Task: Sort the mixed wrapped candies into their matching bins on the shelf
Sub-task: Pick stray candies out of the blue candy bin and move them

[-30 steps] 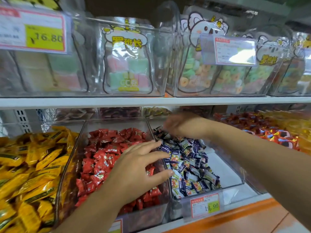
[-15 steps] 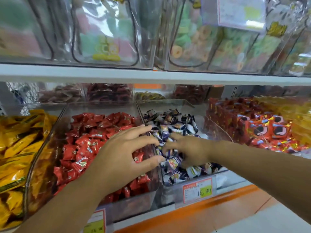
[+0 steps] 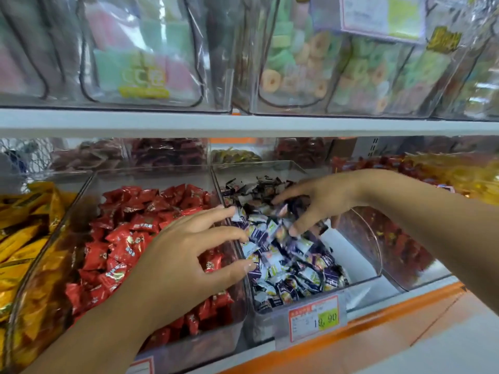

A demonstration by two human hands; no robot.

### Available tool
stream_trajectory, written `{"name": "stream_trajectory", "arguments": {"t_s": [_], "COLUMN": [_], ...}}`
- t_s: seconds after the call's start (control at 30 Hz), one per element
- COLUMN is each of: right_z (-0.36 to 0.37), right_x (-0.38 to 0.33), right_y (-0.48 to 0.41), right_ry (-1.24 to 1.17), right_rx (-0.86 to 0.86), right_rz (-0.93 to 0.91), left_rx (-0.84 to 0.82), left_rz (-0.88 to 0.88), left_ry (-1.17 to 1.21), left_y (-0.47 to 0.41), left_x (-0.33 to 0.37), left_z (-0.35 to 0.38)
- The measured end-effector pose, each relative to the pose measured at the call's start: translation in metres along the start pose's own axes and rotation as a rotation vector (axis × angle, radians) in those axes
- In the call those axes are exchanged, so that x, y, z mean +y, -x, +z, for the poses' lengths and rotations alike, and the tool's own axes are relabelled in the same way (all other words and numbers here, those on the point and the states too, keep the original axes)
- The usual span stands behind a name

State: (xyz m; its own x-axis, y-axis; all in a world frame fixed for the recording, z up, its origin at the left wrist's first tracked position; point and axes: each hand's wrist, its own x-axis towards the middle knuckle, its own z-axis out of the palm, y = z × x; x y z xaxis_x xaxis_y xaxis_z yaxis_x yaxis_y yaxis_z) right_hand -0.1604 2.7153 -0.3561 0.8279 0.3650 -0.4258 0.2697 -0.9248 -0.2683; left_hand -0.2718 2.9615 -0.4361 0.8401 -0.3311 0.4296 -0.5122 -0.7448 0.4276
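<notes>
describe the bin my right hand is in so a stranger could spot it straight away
Below the white shelf board, look along the front row. Take the clear bin just right of the red candies, where the right hand reaches in. Alone among its neighbours, it holds purple-and-white candies.

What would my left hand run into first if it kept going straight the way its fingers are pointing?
Probably the purple-and-white candies. Your left hand points right, its fingertips at the clear divider beside the red candies. Depth is unclear, so it could clip that divider first.
</notes>
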Motion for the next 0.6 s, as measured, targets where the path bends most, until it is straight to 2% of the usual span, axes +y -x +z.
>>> {"name": "stream_trajectory", "arguments": {"t_s": [0.03,0.1,0.13,0.2,0.33,0.4,0.53,0.6], "right_z": [-0.005,-0.006,-0.003,0.014,0.059,0.069,0.058,0.042], "right_x": [-0.006,-0.022,-0.030,-0.046,-0.044,-0.025,-0.001,-0.003], "right_y": [0.001,-0.008,-0.018,-0.044,-0.067,-0.053,-0.004,0.014], "right_ry": [0.120,0.308,0.328,0.296,0.442,0.430,0.431,0.256], "right_rx": [0.022,0.193,0.284,0.352,0.285,0.257,-0.051,-0.153], "right_rz": [-0.028,-0.121,-0.167,-0.246,-0.276,-0.289,-0.210,-0.153], "left_rx": [-0.012,-0.031,-0.036,-0.045,-0.055,-0.067,-0.085,-0.083], "left_rz": [-0.004,-0.011,-0.010,-0.008,-0.017,-0.021,-0.031,-0.028], "left_ry": [-0.006,-0.020,-0.028,-0.051,-0.083,-0.106,-0.144,-0.149], "left_y": [0.000,0.000,0.000,0.000,0.000,-0.001,-0.001,-0.001], "left_x": [0.000,0.001,0.001,0.000,0.001,0.001,0.001,0.001], "left_z": [-0.001,-0.002,-0.003,-0.003,-0.004,-0.006,-0.006,-0.006]}}
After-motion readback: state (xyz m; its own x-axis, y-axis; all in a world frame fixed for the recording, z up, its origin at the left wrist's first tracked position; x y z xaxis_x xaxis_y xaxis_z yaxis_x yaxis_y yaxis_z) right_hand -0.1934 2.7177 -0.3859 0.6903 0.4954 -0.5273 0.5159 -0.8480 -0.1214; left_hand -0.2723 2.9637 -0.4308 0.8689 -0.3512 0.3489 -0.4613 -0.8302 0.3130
